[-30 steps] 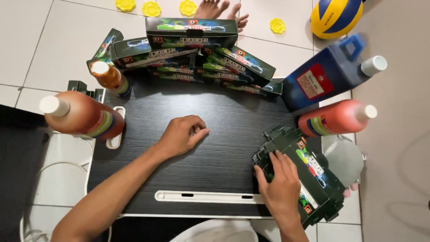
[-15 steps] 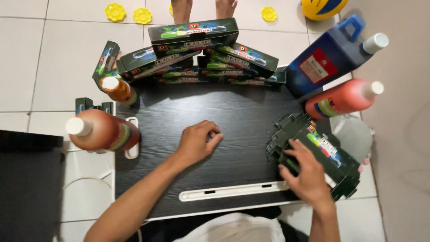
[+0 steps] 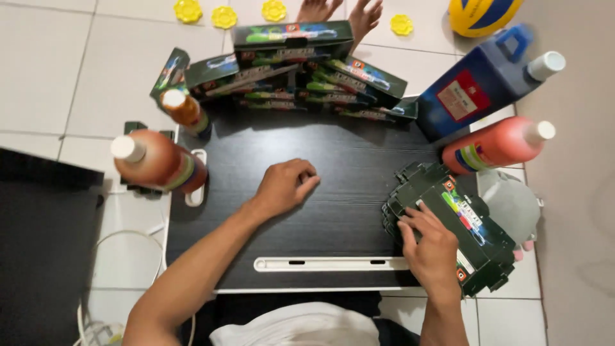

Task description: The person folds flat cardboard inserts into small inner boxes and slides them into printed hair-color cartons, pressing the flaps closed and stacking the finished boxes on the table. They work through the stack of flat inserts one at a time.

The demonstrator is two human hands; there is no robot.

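Flat dark-green cartons (image 3: 458, 224), stacked at the right edge of the small black table (image 3: 346, 192), partly overhanging it, just beside a grey plush toy (image 3: 509, 205) on the tiled floor.

Head view, now: right hand (image 3: 432, 247) pressed on the near end of the stack, fingers (image 3: 413, 218) spread apart and flat on the top carton, not clamped round it. Left hand (image 3: 285, 186) resting mid-table, fingers curled loosely together into a half fist, touching nothing but the tabletop. Along the far edge, a row of assembled green boxes (image 3: 291, 61), piled two high. At the left, a brown-orange bottle (image 3: 160, 160) with a white cap and a smaller amber bottle (image 3: 186, 109) behind it. At the right, a blue jug (image 3: 480, 83) and an orange-red bottle (image 3: 500, 144), the latter just beyond the stack. Beyond the boxes, another person's bare feet (image 3: 339, 13), yellow flower-shaped discs (image 3: 224, 16) and a yellow-and-blue ball (image 3: 480, 13).

Against the two earlier head views: little changed. Stack in the same spot, right hand in place on it, left hand drawn slightly toward the middle. Judged from that, no carton lifted off yet; picking the top one apparently under way.
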